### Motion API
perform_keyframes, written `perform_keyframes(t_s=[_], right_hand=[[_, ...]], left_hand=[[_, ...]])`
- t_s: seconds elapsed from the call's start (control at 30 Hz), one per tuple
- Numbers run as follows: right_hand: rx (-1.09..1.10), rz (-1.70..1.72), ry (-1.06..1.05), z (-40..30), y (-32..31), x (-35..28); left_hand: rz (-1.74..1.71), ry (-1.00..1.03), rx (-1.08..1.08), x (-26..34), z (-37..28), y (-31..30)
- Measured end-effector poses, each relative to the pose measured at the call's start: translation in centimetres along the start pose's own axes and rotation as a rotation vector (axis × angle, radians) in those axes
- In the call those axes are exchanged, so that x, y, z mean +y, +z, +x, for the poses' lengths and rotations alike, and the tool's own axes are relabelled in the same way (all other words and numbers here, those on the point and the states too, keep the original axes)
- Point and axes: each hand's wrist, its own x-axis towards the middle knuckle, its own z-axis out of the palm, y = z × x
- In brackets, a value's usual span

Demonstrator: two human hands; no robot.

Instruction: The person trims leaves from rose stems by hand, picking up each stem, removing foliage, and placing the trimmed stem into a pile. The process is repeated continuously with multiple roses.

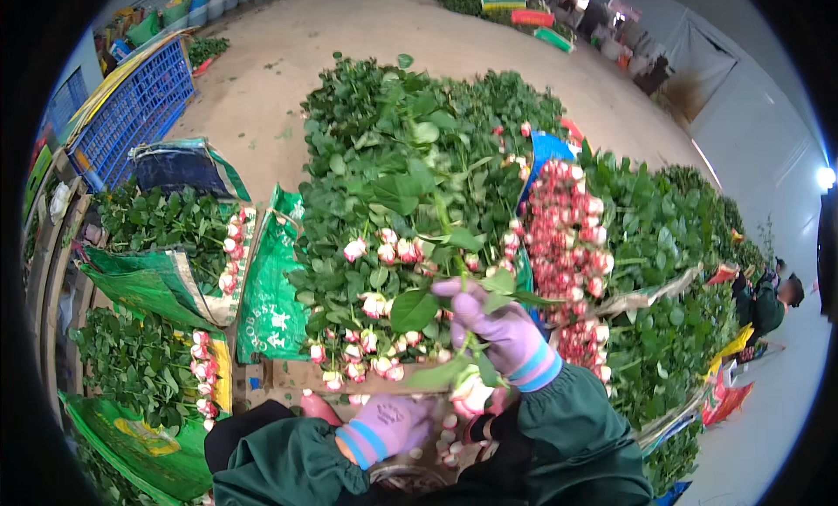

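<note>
My right hand (501,326), in a lilac glove with blue cuff stripes, grips the leafy stem of a rose. Its pink-and-white bloom (473,393) hangs just below that hand, and the stem points away from me over the pile. My left hand (393,424), gloved alike and slightly blurred, is low in the middle, left of the bloom; its fingers are too blurred to show their state. Beyond both hands lies a large heap of cut roses (393,166), leaves on the far side and pink-and-white blooms towards me.
Dense red-and-white rose heads (566,231) are stacked at the right. Bundles in green woven sacks (272,290) lie at the left, near a blue plastic crate (134,107). A wooden board (288,377) edges the heap. A person (769,306) is at the far right.
</note>
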Motion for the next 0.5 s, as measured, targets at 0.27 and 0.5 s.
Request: perform_keyframes(t_s=[0.27,0.5], right_hand=[[-0.048,0.251,0.185,0.7,-0.6,5.0],[-0.137,0.411,0.274,0.3,-0.4,5.6]], left_hand=[[-0.416,-0.054,0.616,0.4,1.6,-3.1],[-0.193,0.131,0.945,2.1,1.3,-4.3]])
